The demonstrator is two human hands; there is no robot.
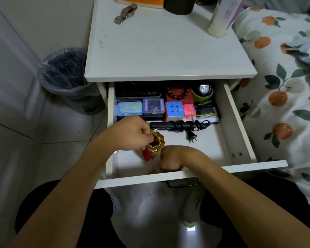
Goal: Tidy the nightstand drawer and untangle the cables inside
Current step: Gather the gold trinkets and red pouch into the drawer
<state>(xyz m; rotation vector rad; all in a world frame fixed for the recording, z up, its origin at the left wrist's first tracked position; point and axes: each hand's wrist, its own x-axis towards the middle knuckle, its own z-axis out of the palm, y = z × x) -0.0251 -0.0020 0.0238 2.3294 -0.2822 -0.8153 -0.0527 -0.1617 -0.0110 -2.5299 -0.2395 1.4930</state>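
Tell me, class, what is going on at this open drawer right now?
A person sits at an open nightstand drawer. The left hand holds a small red and gold pouch at its mouth; the right hand is curled just beside it. Behind them, a black power strip lies with its cord bundled. Small boxes and a puzzle cube line the back.

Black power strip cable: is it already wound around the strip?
Yes, the black cable is coiled around the power strip in the drawer, its plug lying loose beside it.
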